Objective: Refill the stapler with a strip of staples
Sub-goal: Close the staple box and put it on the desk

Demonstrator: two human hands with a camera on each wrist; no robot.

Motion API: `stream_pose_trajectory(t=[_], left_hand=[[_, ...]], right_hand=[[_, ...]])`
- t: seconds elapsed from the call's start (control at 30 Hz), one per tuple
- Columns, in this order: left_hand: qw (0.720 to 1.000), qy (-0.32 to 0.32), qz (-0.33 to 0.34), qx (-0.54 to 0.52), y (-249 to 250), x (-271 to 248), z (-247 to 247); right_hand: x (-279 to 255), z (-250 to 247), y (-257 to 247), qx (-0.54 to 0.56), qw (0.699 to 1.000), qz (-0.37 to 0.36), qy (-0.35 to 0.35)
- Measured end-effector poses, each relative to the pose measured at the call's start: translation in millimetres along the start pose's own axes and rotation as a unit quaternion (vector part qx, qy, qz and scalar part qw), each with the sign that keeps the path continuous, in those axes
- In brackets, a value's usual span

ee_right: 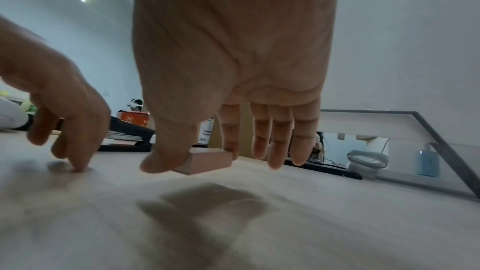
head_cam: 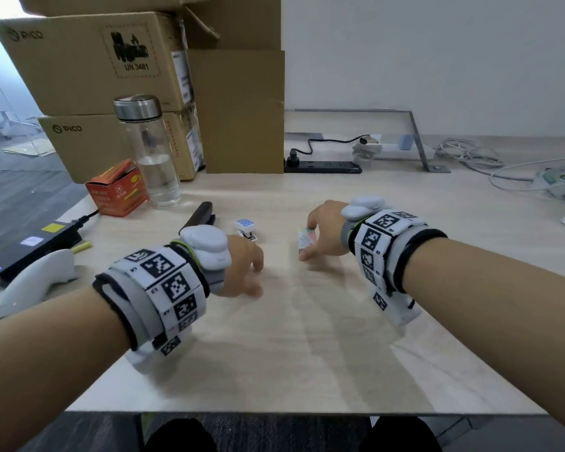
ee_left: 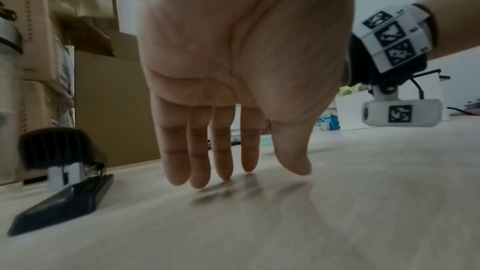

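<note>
While the head view shows both hands low over the desk (head_cam: 307, 337), the right hand (head_cam: 327, 228) pinches a small staple box (head_cam: 305, 240) and the left hand (head_cam: 242, 269) is loose with nothing in it, the black stapler (head_cam: 203, 216) lying beyond it near a small blue-topped stapler (head_cam: 246, 227). Left wrist view: fingers (ee_left: 200, 163) straight, just above the desk, black stapler at left, apart from them. Right wrist view: thumb (ee_right: 166, 161) and index finger clamp the pinkish box, other fingers relaxed.
</note>
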State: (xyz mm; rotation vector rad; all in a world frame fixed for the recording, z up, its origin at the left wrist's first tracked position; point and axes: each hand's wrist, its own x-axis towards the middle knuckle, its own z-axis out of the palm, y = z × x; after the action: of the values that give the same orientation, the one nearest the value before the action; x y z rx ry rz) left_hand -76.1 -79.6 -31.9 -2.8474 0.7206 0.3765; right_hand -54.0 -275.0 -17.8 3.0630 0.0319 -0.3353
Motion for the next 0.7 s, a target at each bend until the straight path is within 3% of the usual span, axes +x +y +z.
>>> stream_pose_trajectory(t=[0.23,0.7], left_hand=[[1.000,0.009,0.003,-0.012,-3,2,5],[0.998,0.039,-0.043,-0.019,4,9,-7]], right_hand=[[23,5,-8,-0.039,0.998,0.015,-0.036],[10,8,0,-0.014,0.999,0.026,-0.039]])
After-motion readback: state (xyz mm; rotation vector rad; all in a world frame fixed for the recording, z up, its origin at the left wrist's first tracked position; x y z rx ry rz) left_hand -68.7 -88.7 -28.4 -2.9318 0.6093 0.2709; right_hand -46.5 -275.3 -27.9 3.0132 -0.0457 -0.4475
